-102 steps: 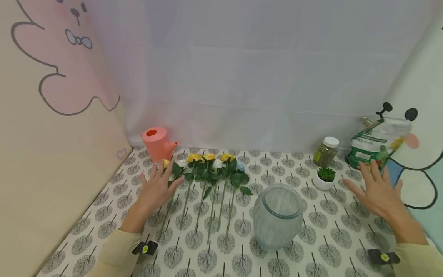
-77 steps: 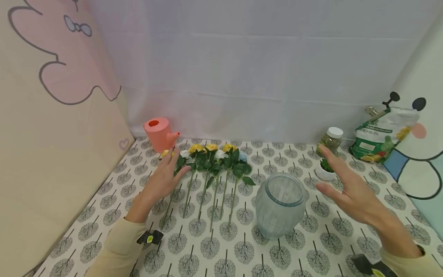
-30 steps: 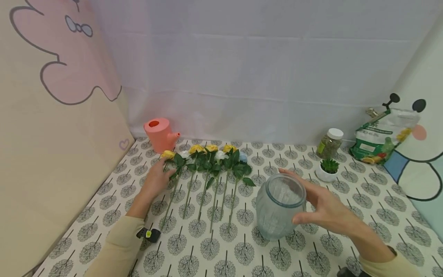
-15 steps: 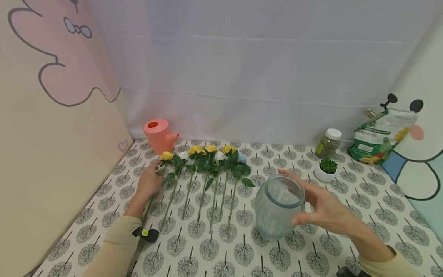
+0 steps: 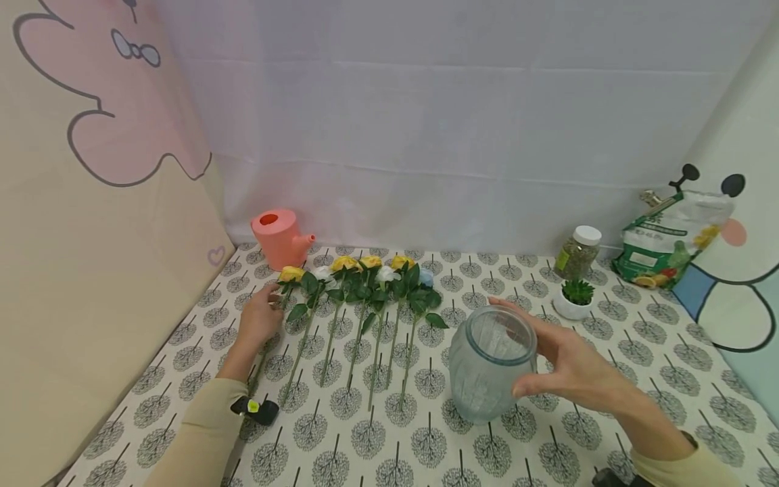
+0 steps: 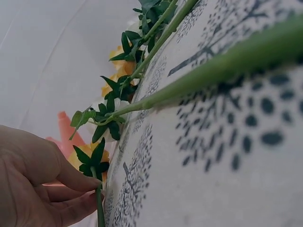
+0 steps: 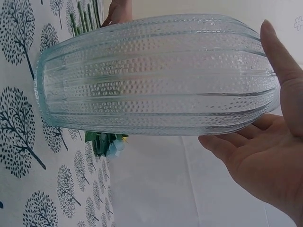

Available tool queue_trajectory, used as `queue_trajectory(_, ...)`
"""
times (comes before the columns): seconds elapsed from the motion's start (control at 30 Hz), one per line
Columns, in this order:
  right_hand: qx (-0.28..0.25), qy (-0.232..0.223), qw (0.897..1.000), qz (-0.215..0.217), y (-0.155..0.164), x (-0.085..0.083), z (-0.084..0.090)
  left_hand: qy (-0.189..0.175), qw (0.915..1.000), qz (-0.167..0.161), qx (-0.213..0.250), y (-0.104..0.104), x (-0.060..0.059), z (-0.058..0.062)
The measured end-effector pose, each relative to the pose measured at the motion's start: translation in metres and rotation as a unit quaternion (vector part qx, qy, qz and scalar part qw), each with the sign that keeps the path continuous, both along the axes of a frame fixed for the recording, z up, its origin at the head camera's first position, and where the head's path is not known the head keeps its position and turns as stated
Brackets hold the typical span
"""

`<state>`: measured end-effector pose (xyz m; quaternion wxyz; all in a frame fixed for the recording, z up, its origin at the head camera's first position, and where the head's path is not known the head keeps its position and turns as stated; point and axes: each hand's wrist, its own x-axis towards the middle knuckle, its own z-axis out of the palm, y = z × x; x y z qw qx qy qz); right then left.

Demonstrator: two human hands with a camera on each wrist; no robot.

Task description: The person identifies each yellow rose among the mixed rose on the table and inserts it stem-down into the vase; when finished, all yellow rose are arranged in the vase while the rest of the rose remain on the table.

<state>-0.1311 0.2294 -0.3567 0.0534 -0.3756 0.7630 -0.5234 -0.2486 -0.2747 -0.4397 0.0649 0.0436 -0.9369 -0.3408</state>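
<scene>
My left hand point(image 5: 260, 318) is low over the table at the left end of a row of flowers. In the left wrist view, its thumb and fingers pinch the green stem point(image 6: 100, 208) of the leftmost yellow rose point(image 5: 291, 274) just under the bloom. More yellow, white and light blue roses lie alongside, their leafy stems point(image 5: 404, 365) toward me. A clear ribbed glass vase point(image 5: 481, 382) stands upright right of them. My right hand point(image 5: 572, 362) holds it near the rim, thumb on the near side and fingers round the far side, partly hidden behind the glass.
Behind the roses stands a coral watering can point(image 5: 280, 243). At the back right are a small potted succulent point(image 5: 573, 304), a white-lidded jar point(image 5: 577, 256) and a green-and-white bag point(image 5: 666, 243) with a clip. Cloth walls border the back and sides.
Both hands were spread above the table. The right has moved left and taken hold of the vase. The left has come down and pinched the leftmost yellow rose's stem, shifting the rose slightly left.
</scene>
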Motion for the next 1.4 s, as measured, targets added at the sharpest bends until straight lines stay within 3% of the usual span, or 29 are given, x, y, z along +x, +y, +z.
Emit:
queue_trajectory(0.27,0.007,0.006,1.000,-0.005,0.000,-0.001,0.001,-0.008,0.9993,0.006,0.037,-0.004,0.000,0.002)
queue_trajectory(0.47,0.012,-0.006,1.000,-0.013,0.000,-0.001,0.002,-0.026,0.9964,0.017,0.080,-0.012,0.002,0.014)
queue_trajectory(0.7,0.014,-0.009,1.000,-0.020,0.001,0.000,0.002,-0.017,0.9976,0.033,0.058,-0.011,0.005,0.031)
queue_trajectory(1.0,0.014,-0.013,1.000,-0.022,0.000,0.001,0.002,0.001,0.9968,0.031,0.074,-0.004,0.016,0.051)
queue_trajectory(1.17,0.012,-0.019,1.000,-0.021,0.000,0.001,0.001,0.001,0.9940,0.020,0.108,0.002,0.023,0.063)
queue_trajectory(1.4,0.017,-0.014,0.999,-0.028,0.001,0.001,0.001,0.028,0.9831,-0.006,0.181,0.018,0.030,0.079)
